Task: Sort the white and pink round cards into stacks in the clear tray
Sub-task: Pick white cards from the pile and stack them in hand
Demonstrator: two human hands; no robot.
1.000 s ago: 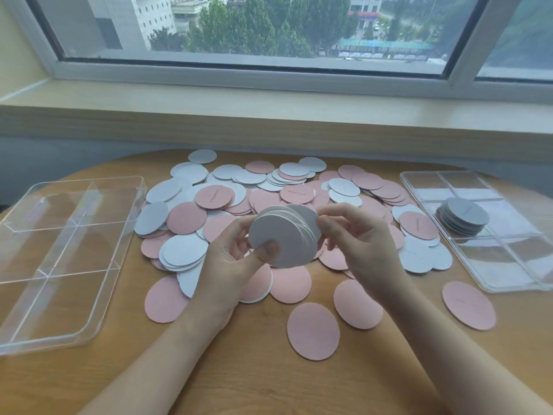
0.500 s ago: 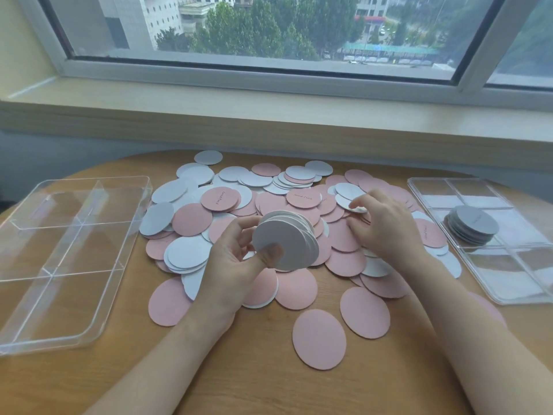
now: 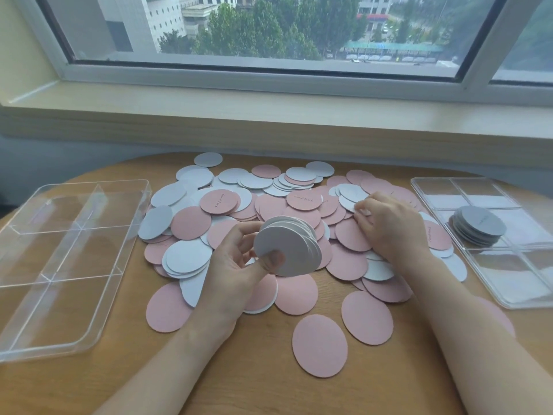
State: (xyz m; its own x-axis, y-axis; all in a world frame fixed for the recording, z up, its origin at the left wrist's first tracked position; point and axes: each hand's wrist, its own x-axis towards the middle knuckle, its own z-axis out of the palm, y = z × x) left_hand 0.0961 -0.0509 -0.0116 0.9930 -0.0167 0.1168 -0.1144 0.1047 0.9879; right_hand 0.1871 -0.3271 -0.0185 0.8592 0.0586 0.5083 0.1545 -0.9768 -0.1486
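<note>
At centre frame the left hand (image 3: 236, 262) grips a fanned stack of white round paper cards (image 3: 287, 247), thumb pressed on the front card. The right hand (image 3: 389, 227), right of centre, curls its fingertips onto a white card (image 3: 351, 202) in the loose heap of pink and white cards (image 3: 269, 211). The stack looks splayed; I'd worry it slips apart, or a pink card gets dragged along. One white stack (image 3: 478, 226) already sits in the clear divided tray (image 3: 514, 298) at right; another clear tray (image 3: 59, 235) lies at left.

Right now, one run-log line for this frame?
left hand: holds white stack | right hand: picking white card from pile | right tray: one stack
</note>
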